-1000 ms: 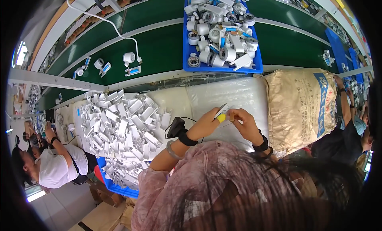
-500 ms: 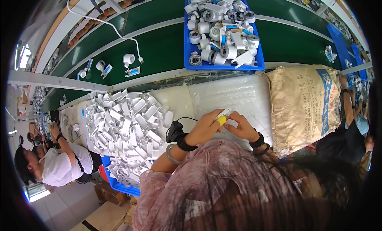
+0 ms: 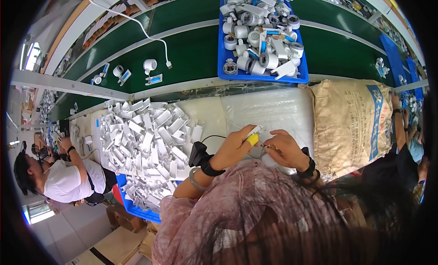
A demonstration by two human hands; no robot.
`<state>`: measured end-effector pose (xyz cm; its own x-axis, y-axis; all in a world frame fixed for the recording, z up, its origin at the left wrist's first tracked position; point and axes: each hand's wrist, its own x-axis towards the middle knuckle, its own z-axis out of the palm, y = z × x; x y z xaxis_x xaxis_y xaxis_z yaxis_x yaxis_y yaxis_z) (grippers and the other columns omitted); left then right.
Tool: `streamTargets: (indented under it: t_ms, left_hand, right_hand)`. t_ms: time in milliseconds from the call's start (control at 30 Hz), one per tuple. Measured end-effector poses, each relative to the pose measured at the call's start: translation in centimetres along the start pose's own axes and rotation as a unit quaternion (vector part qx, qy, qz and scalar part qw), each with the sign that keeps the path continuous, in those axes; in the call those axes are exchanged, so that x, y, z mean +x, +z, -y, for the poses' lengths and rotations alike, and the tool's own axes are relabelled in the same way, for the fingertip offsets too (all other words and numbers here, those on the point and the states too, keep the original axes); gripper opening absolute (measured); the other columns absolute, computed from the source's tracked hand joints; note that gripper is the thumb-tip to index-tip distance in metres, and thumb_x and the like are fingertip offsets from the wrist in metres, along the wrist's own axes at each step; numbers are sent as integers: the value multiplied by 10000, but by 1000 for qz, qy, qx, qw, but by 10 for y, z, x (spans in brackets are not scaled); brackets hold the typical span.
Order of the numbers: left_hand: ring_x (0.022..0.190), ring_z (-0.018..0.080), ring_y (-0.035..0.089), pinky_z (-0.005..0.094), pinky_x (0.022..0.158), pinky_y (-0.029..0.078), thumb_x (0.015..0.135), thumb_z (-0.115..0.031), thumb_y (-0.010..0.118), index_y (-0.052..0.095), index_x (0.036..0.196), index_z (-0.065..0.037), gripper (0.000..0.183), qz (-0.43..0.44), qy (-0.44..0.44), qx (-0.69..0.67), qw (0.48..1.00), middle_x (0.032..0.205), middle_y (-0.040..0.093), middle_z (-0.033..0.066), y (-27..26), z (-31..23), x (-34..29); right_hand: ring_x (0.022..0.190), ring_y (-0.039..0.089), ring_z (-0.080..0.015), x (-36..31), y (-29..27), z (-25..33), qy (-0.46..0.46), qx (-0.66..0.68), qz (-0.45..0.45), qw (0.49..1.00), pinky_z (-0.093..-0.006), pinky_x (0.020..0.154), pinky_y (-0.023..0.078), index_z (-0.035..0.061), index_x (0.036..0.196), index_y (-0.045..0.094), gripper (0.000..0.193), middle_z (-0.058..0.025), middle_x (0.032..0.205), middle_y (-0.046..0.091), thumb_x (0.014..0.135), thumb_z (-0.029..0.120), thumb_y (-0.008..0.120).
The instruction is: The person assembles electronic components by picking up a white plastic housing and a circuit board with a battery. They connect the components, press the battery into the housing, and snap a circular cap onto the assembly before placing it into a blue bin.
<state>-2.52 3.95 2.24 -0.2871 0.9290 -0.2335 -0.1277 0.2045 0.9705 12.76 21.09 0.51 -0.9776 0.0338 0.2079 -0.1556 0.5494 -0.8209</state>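
Observation:
My left hand (image 3: 230,150) is closed around a small white plastic part (image 3: 258,129), held over the worktable just in front of my body. A yellow patch (image 3: 252,139) shows at the thumb; whether it is a finger cover or a piece of the part, I cannot tell. My right hand (image 3: 288,150) is a little to the right, apart from the left, with thumb and forefinger pinched together. Thin dark wires (image 3: 264,146) run between the hands at those fingertips. Left of my left wrist lies a large heap of white plastic housings (image 3: 148,137).
A blue crate (image 3: 301,75) full of round white and grey units stands on the green conveyor (image 3: 191,48) ahead. A brown paper sack (image 3: 349,128) sits on the right. Another blue crate (image 3: 141,214) holds housings at lower left. A co-worker (image 3: 68,183) works at far left.
My right hand has drawn away to the right from the part, opening a gap where the thin wires show. My left hand keeps its hold. The view has shifted slightly.

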Motion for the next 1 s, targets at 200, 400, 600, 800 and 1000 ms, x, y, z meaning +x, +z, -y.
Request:
streamTargets:
  t_ms: [200,400,600,800,1000]
  left_hand:
    - [687,101,543,265,581,459,958,-80,414,498,1179,0,249,-92,21,54,994,870,598,41,9,4,3]
    - [692,85,531,243,553,454,916,-23,426,477,1153,-14,243,-60,-60,-107,991,860,555,40,12,13,16]
    - [733,74,514,229,540,454,900,-32,449,445,1208,-20,308,-44,-31,-110,993,906,549,34,16,10,15]
    - [765,74,520,234,572,481,872,-24,440,425,1248,-22,376,-65,-49,-89,993,923,550,31,17,9,12]
    - [781,90,534,235,587,491,826,-40,472,439,1227,-28,403,-67,-20,-34,997,948,561,43,17,14,12]
  right_hand:
    - [700,610,-232,-3,8,-3,65,-48,-155,985,-440,993,415,57,882,609,106,-56,772,646,809,19,677]
    - [874,624,-225,11,16,2,39,2,-229,973,-450,1022,380,56,971,582,210,-68,859,676,803,-45,656]
    - [759,645,-210,13,22,-4,5,-13,-244,970,-444,991,404,60,993,609,234,-56,813,679,789,-29,684]
    - [722,649,-191,15,18,10,7,-51,-244,968,-428,964,430,46,922,647,186,-58,823,688,780,-71,677]
    - [727,638,-184,13,19,8,35,-50,-254,965,-440,944,429,42,939,667,191,-67,821,685,776,-55,697]
